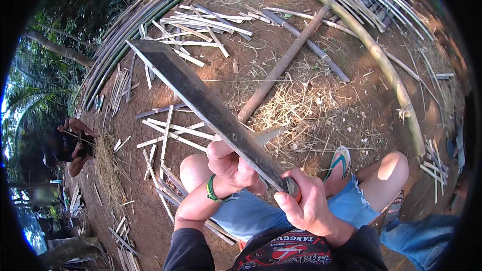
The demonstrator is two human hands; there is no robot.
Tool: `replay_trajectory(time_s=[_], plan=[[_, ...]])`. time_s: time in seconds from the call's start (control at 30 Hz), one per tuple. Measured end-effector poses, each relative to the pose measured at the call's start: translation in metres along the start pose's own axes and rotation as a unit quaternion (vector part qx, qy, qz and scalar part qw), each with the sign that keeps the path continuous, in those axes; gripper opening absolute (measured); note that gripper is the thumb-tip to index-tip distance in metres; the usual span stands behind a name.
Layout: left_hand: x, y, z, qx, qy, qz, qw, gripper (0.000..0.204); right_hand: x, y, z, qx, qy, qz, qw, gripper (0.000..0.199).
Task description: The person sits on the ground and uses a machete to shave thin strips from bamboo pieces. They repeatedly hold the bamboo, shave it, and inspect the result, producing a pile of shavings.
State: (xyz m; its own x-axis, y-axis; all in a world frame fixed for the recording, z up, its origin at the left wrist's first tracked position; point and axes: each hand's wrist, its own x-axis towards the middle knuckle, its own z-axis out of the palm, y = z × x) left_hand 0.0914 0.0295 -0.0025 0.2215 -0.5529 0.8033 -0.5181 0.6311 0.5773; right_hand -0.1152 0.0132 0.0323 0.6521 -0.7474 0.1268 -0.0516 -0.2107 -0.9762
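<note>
gripping a machete (201, 98), aslant from near centre toward far left, by a handle (298, 194) mostly hidden in the wrapped right hand (312, 205); curling the left hand (228, 164) at the blade's (231, 131) edge, cannot tell whether pinching anything. at left, pale strips (166, 138); at near right, a denim-clad leg (416, 241), cut off.

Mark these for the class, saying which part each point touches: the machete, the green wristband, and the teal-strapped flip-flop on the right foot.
Machete (207, 103): head view, middle of the dark blade.
Green wristband (211, 189): head view, woven band.
Teal-strapped flip-flop (343, 160): head view, strap.
</note>
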Motion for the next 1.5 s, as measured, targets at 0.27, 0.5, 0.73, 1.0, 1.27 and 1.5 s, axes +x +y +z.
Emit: replay_trajectory(time_s=[0.27, 0.5, 0.73, 1.0, 1.27, 1.5], plan=[[0.035, 0.018, 0.015, 0.073, 0.011, 0.111, 0.991, 0.023, -0.014, 0.001, -0.015, 0.005, 0.020, -0.001, 1.000, 0.037], [0.156, 0.078, -0.012, 0.418, -0.069, 0.337, 0.841, 0.060, -0.027, 0.000, -0.029, 0.014, 0.036, 0.018, 0.999, 0.038], [0.196, 0.082, 0.031, 0.597, -0.285, 0.245, 0.709, 0.065, -0.033, 0.002, -0.028, 0.029, 0.021, 0.056, 0.998, 0.039], [0.218, 0.094, 0.036, 0.552, -0.269, 0.294, 0.732, 0.073, -0.035, -0.002, -0.035, 0.016, 0.035, 0.060, 0.997, 0.041], [0.182, 0.075, 0.026, 0.350, -0.190, 0.233, 0.887, 0.063, -0.033, 0.018, -0.032, 0.010, 0.040, 0.092, 0.995, 0.049], [0.073, 0.093, 0.004, 0.132, -0.107, -0.127, 0.977, 0.032, -0.026, 0.015, -0.035, 0.046, 0.008, 0.131, 0.990, 0.043]])
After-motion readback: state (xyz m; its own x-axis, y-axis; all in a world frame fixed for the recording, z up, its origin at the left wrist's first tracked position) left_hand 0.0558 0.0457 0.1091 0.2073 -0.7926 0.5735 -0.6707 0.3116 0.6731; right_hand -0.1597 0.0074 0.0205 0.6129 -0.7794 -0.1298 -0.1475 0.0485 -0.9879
